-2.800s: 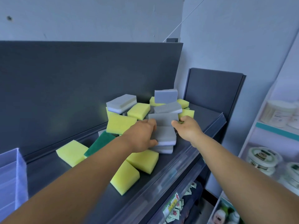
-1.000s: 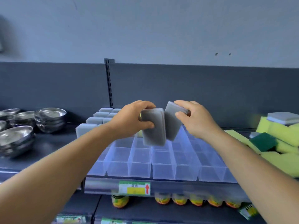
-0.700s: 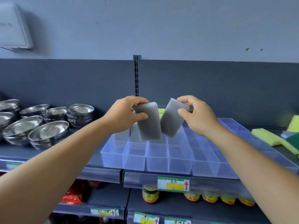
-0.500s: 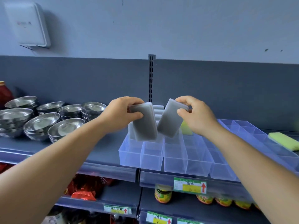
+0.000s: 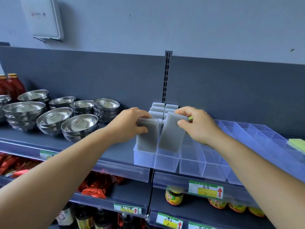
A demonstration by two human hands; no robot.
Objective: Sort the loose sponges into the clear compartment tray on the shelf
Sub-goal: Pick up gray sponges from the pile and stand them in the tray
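Note:
My left hand (image 5: 130,124) grips one grey sponge (image 5: 146,138) upright by its top edge. My right hand (image 5: 198,124) grips a second grey sponge (image 5: 172,136), tilted slightly. Both sponges hang over the two leftmost columns of the clear compartment tray (image 5: 191,164), their lower ends dipping at the front compartments. Behind them several grey sponges (image 5: 165,109) stand upright in the rear compartments. A sliver of yellow-green sponge (image 5: 190,117) shows behind my right fingers.
Stacks of steel bowls (image 5: 66,116) fill the shelf to the left. A yellow sponge (image 5: 297,144) lies on the tray at far right. Red bottles (image 5: 11,85) stand far left. Jars and packets sit on lower shelves behind price labels (image 5: 206,189).
I carried the two grey sponges from the loose pile leftward to the tray. Over the last half second both hands lowered them toward the front left compartments.

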